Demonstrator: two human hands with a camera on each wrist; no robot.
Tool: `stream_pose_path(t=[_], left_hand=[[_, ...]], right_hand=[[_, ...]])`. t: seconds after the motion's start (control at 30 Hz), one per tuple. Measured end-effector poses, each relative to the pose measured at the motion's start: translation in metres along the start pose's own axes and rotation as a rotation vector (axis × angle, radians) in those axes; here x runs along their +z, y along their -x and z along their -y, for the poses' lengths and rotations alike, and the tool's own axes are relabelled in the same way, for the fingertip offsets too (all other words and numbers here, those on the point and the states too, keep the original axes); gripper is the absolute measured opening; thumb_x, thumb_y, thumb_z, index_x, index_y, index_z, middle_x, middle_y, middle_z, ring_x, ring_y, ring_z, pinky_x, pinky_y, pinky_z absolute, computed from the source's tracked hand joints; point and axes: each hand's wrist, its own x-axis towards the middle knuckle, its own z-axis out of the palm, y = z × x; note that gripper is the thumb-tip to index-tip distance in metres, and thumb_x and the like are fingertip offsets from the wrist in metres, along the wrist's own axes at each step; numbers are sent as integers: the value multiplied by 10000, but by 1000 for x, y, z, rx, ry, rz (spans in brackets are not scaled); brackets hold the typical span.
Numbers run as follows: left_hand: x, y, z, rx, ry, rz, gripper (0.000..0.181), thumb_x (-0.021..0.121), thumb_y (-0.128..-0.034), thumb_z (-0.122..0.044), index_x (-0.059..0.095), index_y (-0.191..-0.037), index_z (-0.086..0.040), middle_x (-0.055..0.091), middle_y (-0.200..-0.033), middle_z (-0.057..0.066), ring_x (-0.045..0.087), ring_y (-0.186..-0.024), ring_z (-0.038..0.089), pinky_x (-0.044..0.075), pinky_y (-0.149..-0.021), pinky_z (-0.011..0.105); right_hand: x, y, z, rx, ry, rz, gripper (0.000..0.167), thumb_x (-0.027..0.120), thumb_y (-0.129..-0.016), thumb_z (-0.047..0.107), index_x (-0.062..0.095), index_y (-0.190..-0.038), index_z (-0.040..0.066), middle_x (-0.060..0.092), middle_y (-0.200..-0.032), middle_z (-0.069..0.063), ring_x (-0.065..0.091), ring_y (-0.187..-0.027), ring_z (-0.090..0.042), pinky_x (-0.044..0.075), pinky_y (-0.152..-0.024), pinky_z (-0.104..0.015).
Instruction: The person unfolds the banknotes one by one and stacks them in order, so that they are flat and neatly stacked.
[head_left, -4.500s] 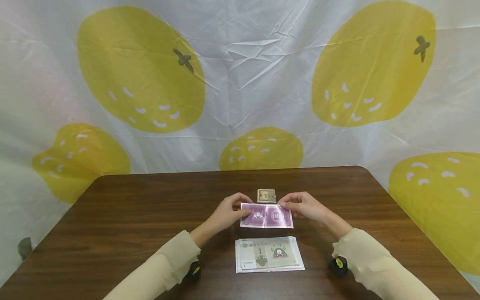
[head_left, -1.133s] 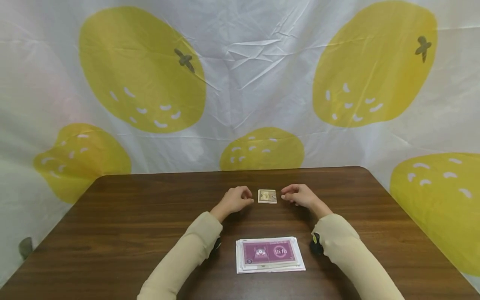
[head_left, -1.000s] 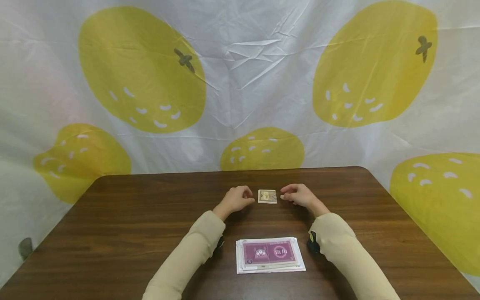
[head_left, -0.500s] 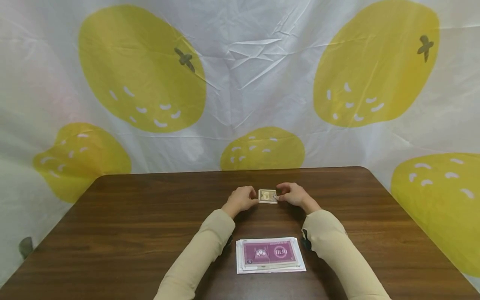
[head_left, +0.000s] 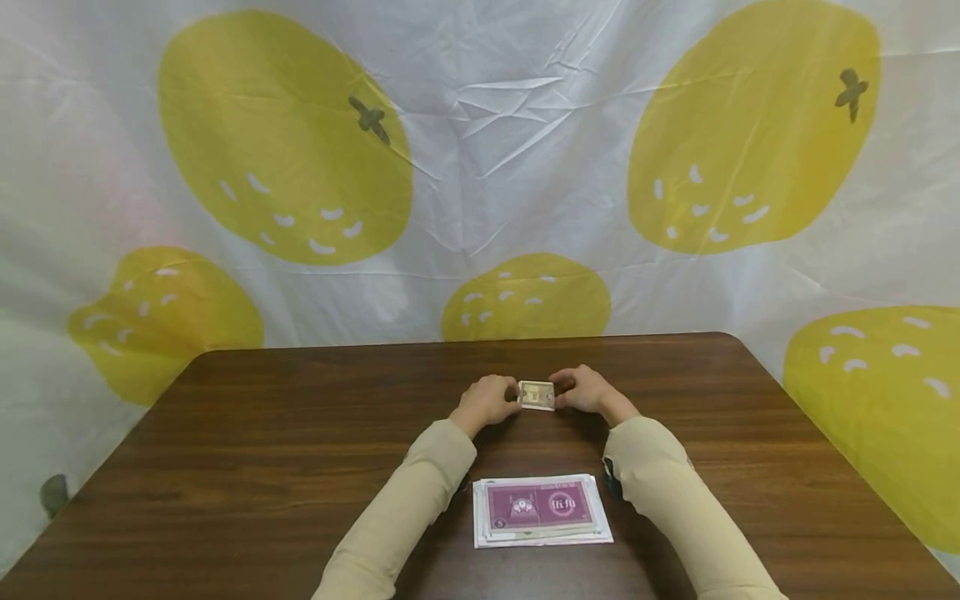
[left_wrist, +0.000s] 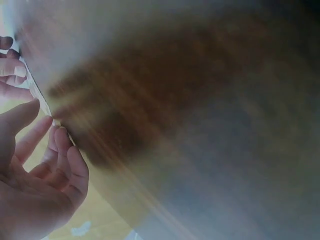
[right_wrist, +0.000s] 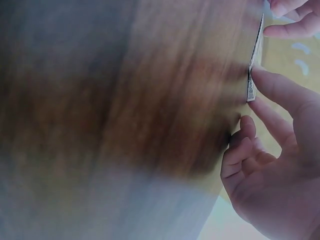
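Toward the back of the table, a small folded brown-gold banknote (head_left: 537, 396) lies between my two hands. My left hand (head_left: 486, 402) pinches its left edge between thumb and forefinger. At the opposite edge, the thumb and forefinger of my right hand (head_left: 588, 390) pinch it too. The right wrist view shows the folded banknote (right_wrist: 255, 55) edge-on, its layers slightly apart. Nearer the front, a flat purple banknote (head_left: 536, 505) tops a stack of pale notes (head_left: 604, 530); neither hand touches that stack.
A dark wood-grain table (head_left: 262, 467) carries everything. Behind it hangs a white cloth (head_left: 495, 183) with large yellow fruit prints. A dark grey rounded object (head_left: 54, 495) shows beyond the table's left edge.
Earlier, both hands held the purple banknote, which now lies on the front stack. The hands have since moved back and closed in on the folded banknote, taking hold of its two sides.
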Motion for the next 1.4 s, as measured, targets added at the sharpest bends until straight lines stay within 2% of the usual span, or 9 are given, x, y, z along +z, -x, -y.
stream_pose_path(t=[0.13, 0.4, 0.57, 0.67, 0.8, 0.9, 1.17, 1.3, 1.4], left_hand=[[-1, 2, -1, -3, -1, -6, 179, 651, -790, -275, 601, -926, -169, 577, -1005, 40, 539, -846, 241, 431, -643, 405], [0, 3, -1, 8, 0, -22, 170, 642, -795, -296, 579, -850, -148, 586, -932, 29, 543, -795, 226, 430, -617, 377], [-1, 4, 4, 35, 77, -41, 122, 618, -809, -256, 595, -774, -142, 581, -829, 17, 511, -702, 187, 409, -576, 330], [-2, 5, 10, 93, 152, -87, 94, 604, -803, -196, 609, -752, -118, 588, -814, 26, 512, -713, 189, 409, -614, 325], [18, -16, 38, 249, 240, -164, 124, 578, -816, -253, 606, -754, -149, 583, -772, -24, 518, -706, 153, 403, -635, 289], [15, -14, 42, 298, 330, -113, 144, 559, -842, -261, 591, -786, -132, 575, -719, 0, 523, -642, 154, 411, -579, 283], [-18, 22, 18, 299, 501, 162, 96, 515, -891, -107, 548, -837, -34, 543, -710, 123, 467, -574, 130, 390, -512, 223], [-20, 26, 16, 344, 485, 194, 101, 520, -890, -113, 550, -830, -37, 543, -696, 128, 448, -548, 110, 386, -506, 225], [-21, 27, 16, 359, 452, 134, 92, 558, -867, -125, 559, -806, -55, 547, -674, 88, 458, -552, 103, 387, -507, 226]], right_hand=[[2, 1, 1, -17, -6, -42, 392, 753, -629, 245, 619, -978, 128, 599, -795, -34, 511, -712, -170, 391, -592, -303], [-36, 61, 122, 127, -218, -33, 231, 655, -708, 52, 517, -863, -50, 517, -706, -88, 478, -579, -154, 395, -528, -279], [-48, 81, 162, 152, -356, -10, 137, 560, -758, -40, 479, -850, -102, 490, -648, -70, 441, -487, -113, 337, -427, -209], [-44, 78, 152, 114, -391, -3, 124, 576, -758, -11, 495, -835, -64, 500, -655, -44, 454, -501, -116, 342, -422, -218], [-38, 71, 133, 100, -393, 0, 95, 592, -786, 65, 527, -818, 3, 555, -674, -72, 473, -529, -127, 352, -430, -247], [-41, 74, 137, 113, -375, 0, 97, 581, -824, 111, 559, -822, 17, 577, -706, -122, 479, -548, -127, 356, -444, -247], [-46, 84, 142, 28, -409, 83, 183, 554, -853, 128, 613, -927, -29, 494, -591, -39, 434, -513, -115, 342, -430, -233], [-46, 88, 145, -1, -420, 123, 209, 523, -871, 123, 615, -960, -43, 461, -567, -6, 404, -486, -93, 329, -432, -214], [-46, 90, 147, -11, -419, 105, 203, 532, -867, 125, 623, -951, -35, 452, -568, 3, 389, -480, -85, 322, -429, -213]])
